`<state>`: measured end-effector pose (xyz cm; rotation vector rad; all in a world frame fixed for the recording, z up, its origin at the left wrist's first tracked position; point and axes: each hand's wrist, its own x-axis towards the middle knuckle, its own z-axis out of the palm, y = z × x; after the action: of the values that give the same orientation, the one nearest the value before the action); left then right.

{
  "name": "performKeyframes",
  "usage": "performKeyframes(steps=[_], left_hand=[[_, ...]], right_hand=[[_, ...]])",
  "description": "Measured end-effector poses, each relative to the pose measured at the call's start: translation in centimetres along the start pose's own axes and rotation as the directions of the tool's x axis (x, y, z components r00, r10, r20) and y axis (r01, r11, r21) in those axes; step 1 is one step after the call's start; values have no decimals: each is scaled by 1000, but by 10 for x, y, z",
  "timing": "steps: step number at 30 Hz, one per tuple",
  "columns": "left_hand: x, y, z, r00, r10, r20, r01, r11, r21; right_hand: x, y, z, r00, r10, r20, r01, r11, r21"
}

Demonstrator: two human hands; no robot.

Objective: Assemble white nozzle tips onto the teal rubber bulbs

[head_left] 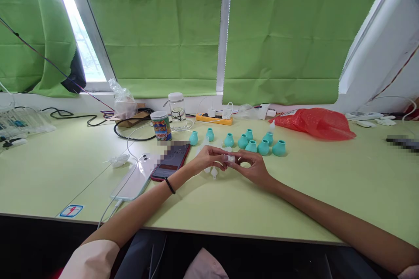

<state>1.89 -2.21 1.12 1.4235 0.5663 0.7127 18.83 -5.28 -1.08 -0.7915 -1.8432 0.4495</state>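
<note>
Both hands meet over the pale green table (203, 209), holding one small white piece (231, 158) between their fingertips. My left hand (210, 159) pinches it from the left, and my right hand (253, 165) grips its other side. Under and beside my left hand lie several translucent white pieces, one of them a small nozzle-like part (214, 172). Behind the hands stand several turquoise round pots with open necks, among them one at the right (279, 148) and one at the left (193, 138). A white tip (272, 127) rises at one of the rear pots.
Left of the hands lie a dark-screened phone (172, 161) and a white phone (135, 176) with a cable. Behind are a printed can (161, 126), a clear jar (177, 113), an orange power strip (214, 119) and a red plastic bag (314, 123).
</note>
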Motion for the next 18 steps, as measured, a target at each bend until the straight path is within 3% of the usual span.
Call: performKeyframes(steps=[11, 18], left_hand=[[0, 0, 2, 999, 30, -28, -29, 998, 55], [1, -2, 1, 995, 62, -79, -55, 994, 90]], right_hand=[[-1, 1, 0, 1000, 12, 7, -12, 1000, 25], [-2, 0, -1, 999, -32, 9, 33, 998, -57]])
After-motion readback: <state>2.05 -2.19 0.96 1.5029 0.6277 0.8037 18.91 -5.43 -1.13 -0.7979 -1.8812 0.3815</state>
